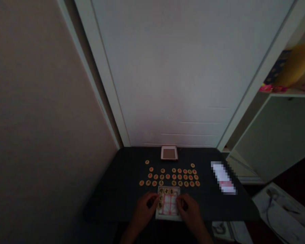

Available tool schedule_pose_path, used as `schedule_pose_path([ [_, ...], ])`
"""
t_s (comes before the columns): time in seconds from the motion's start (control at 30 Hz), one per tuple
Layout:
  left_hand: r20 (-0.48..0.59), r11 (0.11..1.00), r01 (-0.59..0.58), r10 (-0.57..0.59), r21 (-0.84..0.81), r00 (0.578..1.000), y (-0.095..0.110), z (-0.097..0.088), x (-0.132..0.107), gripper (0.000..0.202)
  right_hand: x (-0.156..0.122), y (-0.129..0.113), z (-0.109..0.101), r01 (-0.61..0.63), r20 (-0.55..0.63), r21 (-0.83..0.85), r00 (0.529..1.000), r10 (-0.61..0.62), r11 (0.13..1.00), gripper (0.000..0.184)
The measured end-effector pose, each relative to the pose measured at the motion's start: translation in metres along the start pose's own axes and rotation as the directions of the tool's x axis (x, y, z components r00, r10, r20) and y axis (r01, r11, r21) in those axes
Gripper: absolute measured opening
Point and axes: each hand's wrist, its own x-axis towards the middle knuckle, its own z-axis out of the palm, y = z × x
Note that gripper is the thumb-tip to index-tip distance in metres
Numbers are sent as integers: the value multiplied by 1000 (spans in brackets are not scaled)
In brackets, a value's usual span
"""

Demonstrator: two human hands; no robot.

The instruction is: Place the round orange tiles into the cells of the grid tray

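Note:
On a dark table [117,189] lies a white box with red lines [169,205], near the front edge. My left hand [145,205] rests at its left side with fingers curled against it, and my right hand [189,207] does the same at its right side. A few round wooden game pieces lie in the box's far end [165,191]. Several more round pieces with red or dark marks [174,177] are spread in rows just beyond the box. A small brown-bottomed tray [169,153] stands at the table's far edge.
A blurred white and red item [223,178] lies on the table's right part. A white door [180,74] rises behind the table, a beige wall [40,118] stands left, shelves with colourful things [289,74] stand right. A white bag [282,210] lies on the floor.

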Motion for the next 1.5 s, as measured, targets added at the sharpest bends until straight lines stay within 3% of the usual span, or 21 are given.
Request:
schedule_pose_path([
  [0.47,45,991,105,-102,-79,994,3,-7,6,46,3,-11,-7,-89,37,76,996,86,993,29],
  [0.63,50,988,77,-71,-131,996,6,-12,15,43,5,-14,-8,-127,62,86,991,122,988,31],
  [0.8,25,999,-18,18,-32,1000,14,-21,32,37,5,-12,-8,-134,78,80,989,128,988,29],
  [0.9,75,995,-75,71,63,995,27,-28,46,31,4,-10,-10,-153,110,104,984,141,983,29],
  [1.03,144,988,-77,58,133,988,40,-32,60,28,8,-12,-17,-215,134,180,972,193,960,33],
  [1.17,171,982,-92,64,164,983,43,-30,65,24,30,-12,-38,-203,91,215,978,188,955,33],
  [1.3,142,981,-124,103,147,984,38,-25,58,22,69,1,-73,-94,-8,25,995,95,995,24],
  [1.4,171,987,-120,101,105,980,28,-21,49,22,99,16,-95,-21,78,-167,996,35,986,22],
  [1.5,189,996,-76,67,42,980,17,-18,40,24,123,25,-103,38,221,-289,975,28,957,25],
])
